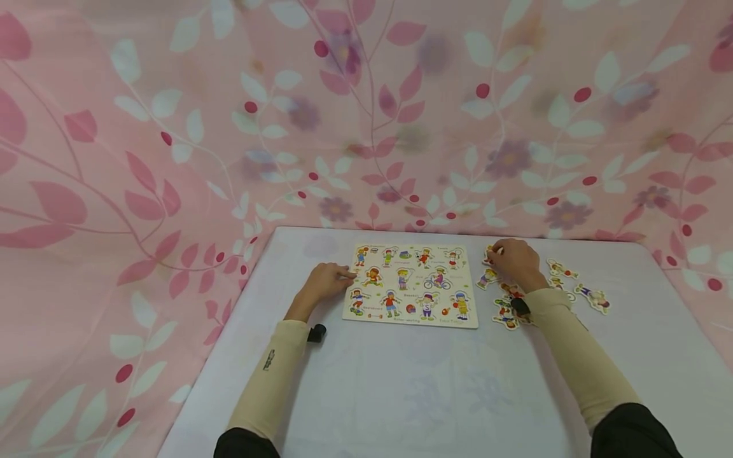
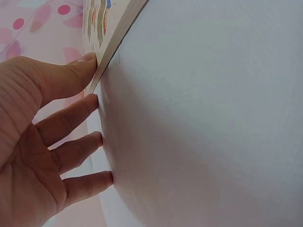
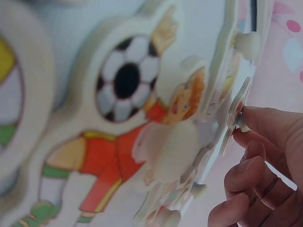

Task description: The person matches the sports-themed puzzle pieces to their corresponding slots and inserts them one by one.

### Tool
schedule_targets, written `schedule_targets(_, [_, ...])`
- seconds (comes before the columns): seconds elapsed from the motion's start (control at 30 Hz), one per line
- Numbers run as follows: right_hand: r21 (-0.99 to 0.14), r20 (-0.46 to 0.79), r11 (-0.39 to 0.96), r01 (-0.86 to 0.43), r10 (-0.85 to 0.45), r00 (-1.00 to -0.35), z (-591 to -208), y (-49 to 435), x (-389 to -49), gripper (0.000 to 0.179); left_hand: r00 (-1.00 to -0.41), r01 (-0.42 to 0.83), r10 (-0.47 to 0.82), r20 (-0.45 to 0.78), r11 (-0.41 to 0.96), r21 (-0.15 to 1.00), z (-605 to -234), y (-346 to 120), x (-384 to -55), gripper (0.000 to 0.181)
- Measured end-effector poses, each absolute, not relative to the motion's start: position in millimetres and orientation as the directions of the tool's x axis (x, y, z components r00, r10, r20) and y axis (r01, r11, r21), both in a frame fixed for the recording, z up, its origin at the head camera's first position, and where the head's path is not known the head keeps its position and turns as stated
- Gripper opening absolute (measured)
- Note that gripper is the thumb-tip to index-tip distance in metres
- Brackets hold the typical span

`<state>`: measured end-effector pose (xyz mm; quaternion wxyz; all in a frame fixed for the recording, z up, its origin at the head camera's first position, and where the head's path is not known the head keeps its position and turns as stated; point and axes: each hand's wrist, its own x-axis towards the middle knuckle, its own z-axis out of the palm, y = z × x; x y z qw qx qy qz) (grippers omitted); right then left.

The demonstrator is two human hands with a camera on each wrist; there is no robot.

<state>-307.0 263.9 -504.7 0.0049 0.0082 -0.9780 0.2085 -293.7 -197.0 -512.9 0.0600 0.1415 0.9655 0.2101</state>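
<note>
A flat wooden puzzle board (image 1: 395, 292) printed with children at sports lies at the middle of the table. Against its left edge rests my left hand (image 1: 326, 282); in the left wrist view the thumb touches the board's side (image 2: 113, 49), and the other fingertips meet the white cloth. At the board's right, my right hand (image 1: 518, 262) pinches a small puzzle piece (image 3: 236, 111) by its knob between thumb and forefinger. That piece stands tilted, nearly edge-on in the right wrist view. Close to that camera lies a knobbed footballer piece (image 3: 113, 149).
Several loose puzzle pieces lie right of the board, among them one piece (image 1: 487, 278) near its edge and another (image 1: 593, 299) farther right. Some are partly hidden by the right wrist. A white cloth (image 1: 401, 388) covers the table, and a pink floral curtain (image 1: 366, 127) hangs behind.
</note>
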Motion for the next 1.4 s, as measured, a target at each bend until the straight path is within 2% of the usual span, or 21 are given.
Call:
schedule_targets(0.27, [-0.425,0.052,0.904,-0.049,-0.03,-0.998,-498.7,256.4,-304.1,0.031,-0.951,0.259,0.305,-0.047,0.872,0.415,-513.4,-197.6,-295.1,0.022])
schedule_targets(0.67, [-0.495,0.165,0.854,-0.161,-0.089,-0.982,-485.3,229.9,-305.7,0.022,-0.942,0.298,0.335,-0.014,0.854,0.427,-514.8,-200.6,-295.6,0.021])
schedule_targets(1.17, [-0.511,0.145,0.841,-0.179,-0.121,-0.982,-482.1,184.2,-308.0,0.025,-0.947,0.271,0.32,-0.04,0.856,0.44,-517.0,-198.7,-295.4,0.021])
schedule_targets(1.4, [-0.53,0.157,0.815,-0.235,-0.178,-0.971,-481.5,161.7,-313.5,0.023,-0.947,0.272,0.318,-0.035,0.858,0.437,-516.5,-200.1,-294.2,0.021])
